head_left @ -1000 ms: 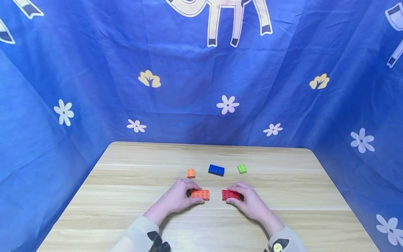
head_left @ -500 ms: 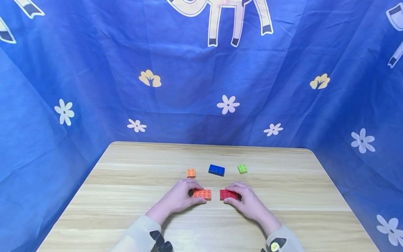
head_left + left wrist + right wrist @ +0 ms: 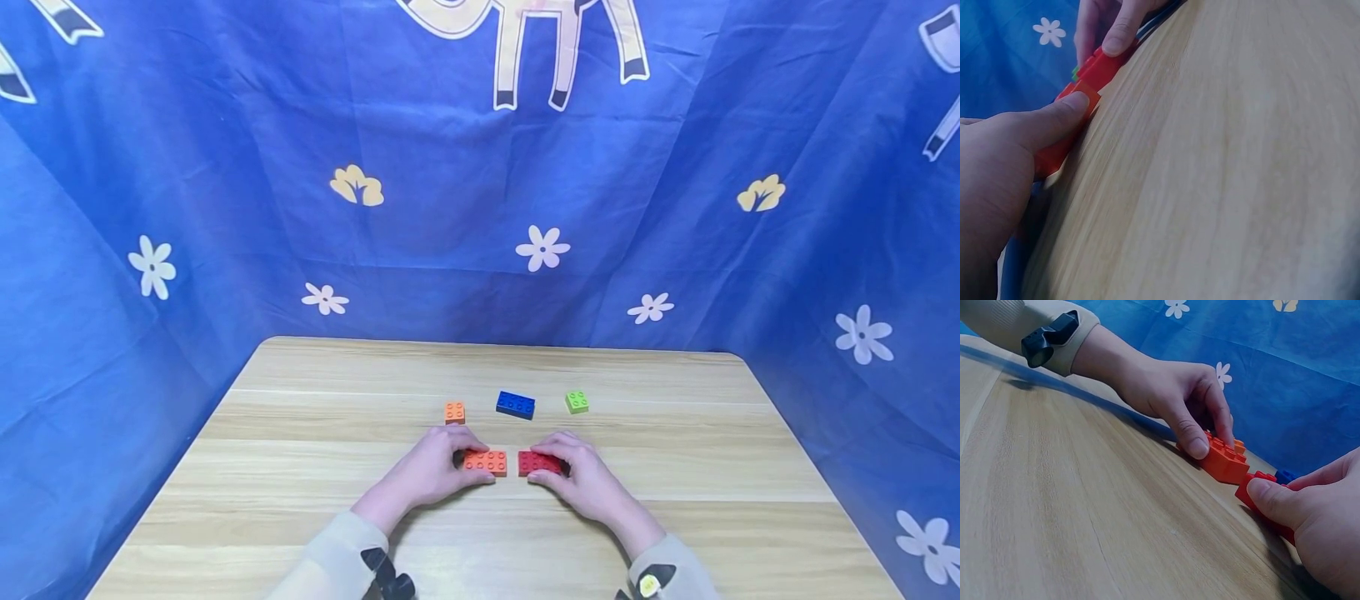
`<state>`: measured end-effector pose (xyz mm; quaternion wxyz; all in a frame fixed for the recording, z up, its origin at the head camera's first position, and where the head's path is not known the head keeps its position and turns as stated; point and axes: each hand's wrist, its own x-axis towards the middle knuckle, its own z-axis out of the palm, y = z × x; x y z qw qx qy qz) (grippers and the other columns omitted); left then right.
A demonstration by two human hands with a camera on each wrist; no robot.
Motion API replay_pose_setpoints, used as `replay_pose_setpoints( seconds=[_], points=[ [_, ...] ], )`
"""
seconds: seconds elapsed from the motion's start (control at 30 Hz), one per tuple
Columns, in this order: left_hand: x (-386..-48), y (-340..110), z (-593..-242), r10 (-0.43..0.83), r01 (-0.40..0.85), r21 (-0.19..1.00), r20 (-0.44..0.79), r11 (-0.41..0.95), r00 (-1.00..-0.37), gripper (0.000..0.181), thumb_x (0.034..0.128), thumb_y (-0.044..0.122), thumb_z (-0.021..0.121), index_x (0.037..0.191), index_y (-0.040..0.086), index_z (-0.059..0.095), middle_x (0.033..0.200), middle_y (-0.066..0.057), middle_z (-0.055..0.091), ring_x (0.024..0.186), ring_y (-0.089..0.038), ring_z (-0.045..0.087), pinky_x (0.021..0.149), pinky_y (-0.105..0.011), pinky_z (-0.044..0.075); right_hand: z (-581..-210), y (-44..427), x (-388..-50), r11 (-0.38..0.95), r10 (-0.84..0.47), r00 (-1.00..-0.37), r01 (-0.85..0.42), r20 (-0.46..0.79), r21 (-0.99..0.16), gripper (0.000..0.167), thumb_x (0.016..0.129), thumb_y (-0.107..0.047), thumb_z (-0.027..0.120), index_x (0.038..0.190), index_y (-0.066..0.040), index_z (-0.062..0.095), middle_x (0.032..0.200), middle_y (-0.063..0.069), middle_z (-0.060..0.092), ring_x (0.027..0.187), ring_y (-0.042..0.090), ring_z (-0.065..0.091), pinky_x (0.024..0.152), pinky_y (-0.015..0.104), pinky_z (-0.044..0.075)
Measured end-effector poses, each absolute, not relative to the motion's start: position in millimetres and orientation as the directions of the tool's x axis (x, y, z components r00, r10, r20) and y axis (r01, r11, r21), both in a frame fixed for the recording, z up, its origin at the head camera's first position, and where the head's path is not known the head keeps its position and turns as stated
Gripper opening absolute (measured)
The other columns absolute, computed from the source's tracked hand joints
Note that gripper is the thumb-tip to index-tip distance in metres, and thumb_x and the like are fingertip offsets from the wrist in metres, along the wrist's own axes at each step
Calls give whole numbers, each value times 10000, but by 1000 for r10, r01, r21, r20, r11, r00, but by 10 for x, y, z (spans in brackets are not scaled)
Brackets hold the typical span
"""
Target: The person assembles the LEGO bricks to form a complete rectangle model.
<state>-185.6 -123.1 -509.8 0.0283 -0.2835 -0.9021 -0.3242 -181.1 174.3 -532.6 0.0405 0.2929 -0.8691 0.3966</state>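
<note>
Between thumb and fingers, my left hand (image 3: 438,468) grips a long orange building brick (image 3: 486,463) by its long sides, studs facing up. Opposite it, my right hand (image 3: 581,475) pinches a long red building brick (image 3: 538,463) the same way. Both bricks lie at the table surface, end to end in one line, with a narrow gap between them in the head view. In the right wrist view the orange brick (image 3: 1225,464) sits just beyond the near end of the red brick (image 3: 1249,492). Palms hide the outer ends of both bricks.
Behind the hands lie a small orange brick (image 3: 454,412), a long blue brick (image 3: 516,405) and a small lime green brick (image 3: 577,402). They rest on a wooden table (image 3: 300,392). A blue patterned cloth (image 3: 450,217) hangs along the table's back and sides.
Both hands have moved inward, my left rightward with the orange brick and my right leftward with the red one. The gap between the bricks has narrowed. The three other bricks stayed put.
</note>
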Motion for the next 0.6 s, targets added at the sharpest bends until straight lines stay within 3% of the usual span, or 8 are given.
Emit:
replay_pose_setpoints(
  seconds=[0.6],
  points=[
    [-1873,-1178,-5103,499,527,581,225,621,-837,438,839,482,894,1154,190,808,1064,150,730,1029,-103,660,987,-417,533,-5316,1665,-1826,492,-494,-819,-541,293,-682,386,932,-346,834,1255,-146,769,1210,-157,676,1184,114,619,1070,444,508]
  ],
)
